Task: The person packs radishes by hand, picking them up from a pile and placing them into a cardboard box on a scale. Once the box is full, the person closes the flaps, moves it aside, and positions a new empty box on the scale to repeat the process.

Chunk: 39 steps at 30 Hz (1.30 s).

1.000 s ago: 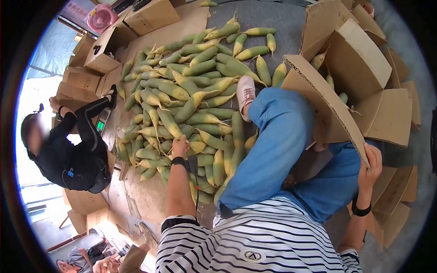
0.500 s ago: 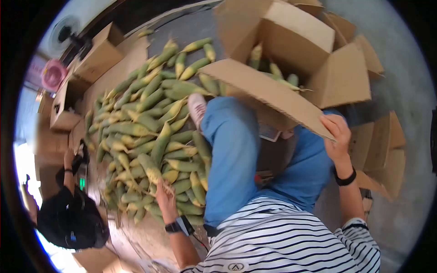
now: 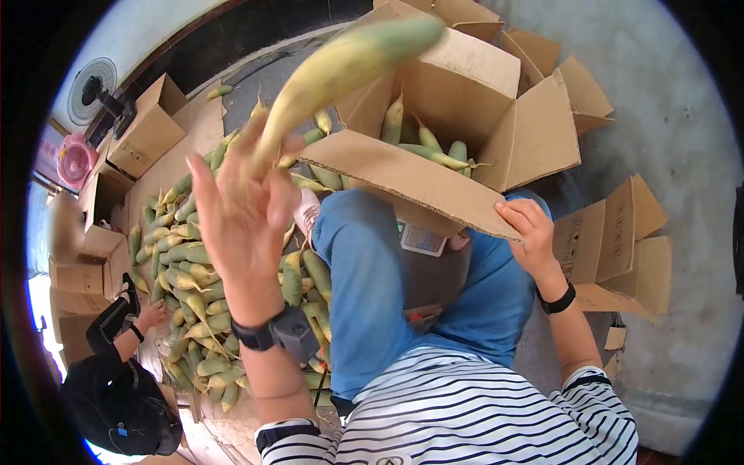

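My left hand (image 3: 244,217) is raised in front of the camera, fingers closed on the thin yellowish root end of a green radish (image 3: 349,70). The radish is blurred by motion and slants up to the right, its green end near the open cardboard box (image 3: 465,93). My right hand (image 3: 533,232) grips the corner of the box's near flap (image 3: 411,178), thumb hidden beneath. Several green radishes (image 3: 434,147) lie inside that box; the flap covers part of its inside. Left of my knees spreads a big pile of green radishes (image 3: 190,252).
A white panel with a display (image 3: 421,239) sits between my legs. More open cartons stand behind the box and at right (image 3: 612,248). Another person in black (image 3: 116,395) reaches toward the pile at lower left. A fan (image 3: 97,93) and pink basin (image 3: 75,160) are farther back.
My left hand has lifted a radish from the pile, up and toward the box. My right hand stays on the flap. The view has shifted, and the other person's hand now reaches the pile.
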Tool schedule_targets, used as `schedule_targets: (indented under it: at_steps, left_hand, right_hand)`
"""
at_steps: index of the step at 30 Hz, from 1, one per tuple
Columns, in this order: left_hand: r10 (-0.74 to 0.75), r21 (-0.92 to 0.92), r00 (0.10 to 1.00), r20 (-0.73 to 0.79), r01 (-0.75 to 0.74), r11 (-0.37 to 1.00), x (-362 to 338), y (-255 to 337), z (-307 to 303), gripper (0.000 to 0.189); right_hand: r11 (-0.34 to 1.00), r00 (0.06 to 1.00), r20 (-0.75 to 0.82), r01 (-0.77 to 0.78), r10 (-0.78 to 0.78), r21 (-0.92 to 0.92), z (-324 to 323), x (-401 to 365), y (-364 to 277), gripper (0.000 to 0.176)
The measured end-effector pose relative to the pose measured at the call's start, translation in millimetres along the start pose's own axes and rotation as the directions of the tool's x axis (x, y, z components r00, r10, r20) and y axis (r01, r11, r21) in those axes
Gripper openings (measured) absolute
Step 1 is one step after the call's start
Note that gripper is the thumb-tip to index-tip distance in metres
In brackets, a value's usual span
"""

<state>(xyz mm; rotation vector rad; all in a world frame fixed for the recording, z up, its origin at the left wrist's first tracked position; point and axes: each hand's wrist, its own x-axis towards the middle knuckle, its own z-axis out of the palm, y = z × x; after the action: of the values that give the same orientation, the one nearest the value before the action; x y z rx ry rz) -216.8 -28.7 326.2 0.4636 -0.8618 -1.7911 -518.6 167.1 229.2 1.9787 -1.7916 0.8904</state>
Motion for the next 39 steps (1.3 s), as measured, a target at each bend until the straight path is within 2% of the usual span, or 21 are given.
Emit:
schedule_targets:
  at_steps: [2,4,6,7,9,10,13,14,15,16,18,19,21,24,28,32,34,36,38,39]
  left_hand:
    - [0.039,-0.245,0.977,0.212,0.015,0.970,15.7,0.0,-7.2,0.067]
    - [0.033,-0.260,0.978,0.205,0.022,0.965,11.6,-8.4,-33.3,0.068]
    - [0.006,-0.024,0.999,0.034,-0.005,1.000,-2.3,-26.6,-77.7,0.067]
    - [-0.028,0.060,0.995,-0.095,0.034,0.998,-12.6,-36.6,-102.3,0.064]
    - [-0.060,0.154,0.945,-0.322,0.115,0.981,-32.8,-56.0,-159.9,0.058]
    - [-0.071,0.163,0.907,-0.415,0.151,0.975,-45.8,-63.9,-189.7,0.054]
    - [-0.010,0.381,0.779,-0.627,0.318,0.868,-83.8,-80.6,-255.5,0.041]
    - [0.022,0.447,0.734,-0.679,0.390,0.805,-95.4,-88.1,-276.8,0.038]
    - [0.042,0.536,0.707,-0.706,0.495,0.684,-104.6,-95.7,-297.9,0.037]
    - [0.079,0.591,0.695,-0.715,0.539,0.601,-113.5,-108.5,-313.5,0.039]
    - [0.134,0.778,0.774,-0.619,0.580,0.241,-132.4,-135.8,-357.2,0.041]
    - [0.135,0.775,0.771,-0.623,0.584,0.240,-137.1,-142.1,-360.8,0.041]
    - [0.089,0.803,0.845,-0.527,0.529,-0.272,-145.6,-158.9,-366.1,0.050]
    - [-0.011,0.779,0.799,-0.602,0.584,-0.229,-150.1,-179.9,-372.5,0.061]
    - [0.028,0.726,0.747,-0.665,0.654,-0.212,-148.5,-192.0,-376.0,0.063]
    - [-0.054,0.807,0.826,-0.561,0.532,-0.256,-154.7,-197.3,-371.1,0.056]
    - [-0.207,0.667,0.668,-0.715,0.740,0.085,-147.9,-200.1,-352.9,0.047]
    - [-0.371,0.465,0.618,-0.693,0.777,0.425,-145.2,-197.6,-339.3,0.046]
    - [-0.523,0.148,0.534,-0.664,0.780,0.608,-148.5,-195.8,-342.5,0.046]
    - [-0.527,0.062,0.529,-0.665,0.742,0.667,-149.2,-190.2,-334.7,0.046]
  right_hand:
    - [1.000,1.000,0.001,0.007,-0.007,0.006,-0.9,1.4,0.0,0.034]
    - [1.000,1.000,0.005,0.001,-0.001,0.021,-2.0,0.2,0.5,0.034]
    - [1.000,0.999,0.031,-0.014,0.014,0.012,-4.1,1.4,-1.4,0.034]
    - [0.999,0.999,0.040,-0.015,0.014,0.033,-4.1,0.7,-1.3,0.034]
    - [0.999,1.000,0.001,-0.012,0.012,-0.038,-2.0,-0.5,2.8,0.035]
    - [1.000,1.000,0.017,-0.003,0.003,0.007,0.0,0.2,2.2,0.035]
    - [0.996,0.997,0.055,0.053,-0.058,0.077,1.3,0.7,0.6,0.037]
    - [0.998,0.997,0.062,0.044,-0.046,0.044,0.0,0.5,0.4,0.037]
    - [0.999,0.997,0.068,0.033,-0.033,0.004,-0.3,-0.3,1.2,0.037]
    - [0.999,0.997,0.071,0.036,-0.037,0.017,0.7,-2.9,3.7,0.037]
    - [0.997,0.999,0.050,0.011,-0.015,0.073,2.0,-5.4,6.9,0.035]
    - [0.997,0.998,0.053,0.012,-0.016,0.078,2.9,-4.8,5.6,0.035]
    - [0.999,0.998,0.064,0.022,-0.025,0.038,3.7,-4.1,3.3,0.033]
    - [1.000,0.997,0.082,0.001,-0.003,0.017,2.1,-3.6,4.7,0.033]
    - [1.000,0.997,0.074,-0.001,0.000,0.018,2.8,-4.1,5.1,0.033]
    - [0.999,0.998,0.061,0.000,-0.002,0.036,3.0,-0.6,1.8,0.033]
    - [1.000,0.999,0.045,-0.022,0.022,-0.007,-0.5,0.3,-1.2,0.033]
    - [1.000,0.998,0.069,-0.017,0.016,0.022,-1.1,2.3,-1.5,0.033]
    - [1.000,0.999,0.044,-0.019,0.019,0.009,-1.4,2.8,0.1,0.033]
    - [0.999,0.999,0.045,-0.008,0.007,0.039,-1.2,2.4,0.3,0.034]
